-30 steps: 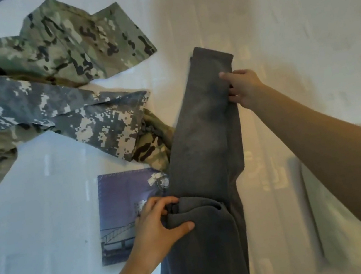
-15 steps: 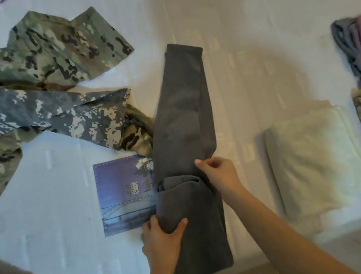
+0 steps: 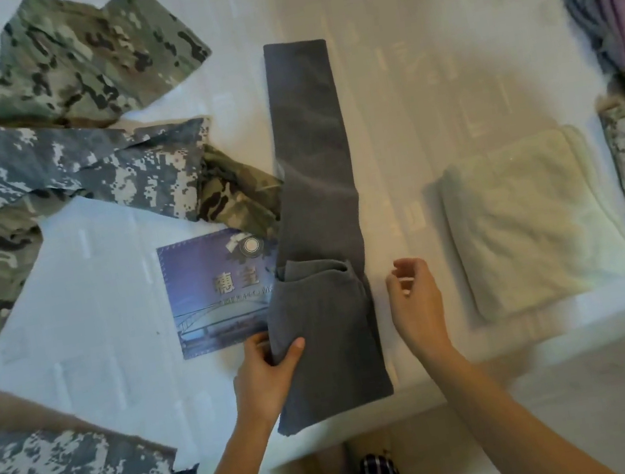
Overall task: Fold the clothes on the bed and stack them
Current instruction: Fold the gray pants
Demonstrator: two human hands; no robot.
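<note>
I see the grey trousers (image 3: 319, 211) folded in a long strip running in from the bed's (image 3: 396, 57) near edge. My left hand (image 3: 263, 373) pinches their left side; my right hand (image 3: 417, 302) hovers loose and empty beside them. Camouflage clothes (image 3: 64, 174) crowd the left, overlapping a blue card (image 3: 213, 294); a folded pale towel (image 3: 527, 221) lies right.

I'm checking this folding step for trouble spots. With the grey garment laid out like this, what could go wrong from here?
1. Only the left hand pinches the long dark grey folded garment; the right hand is open beside it, so the loose fold might slip apart.
2. The garment's near end reaches the white bed's edge and could slide off.
3. It overlaps the blue printed card, which may get dragged along.
</note>
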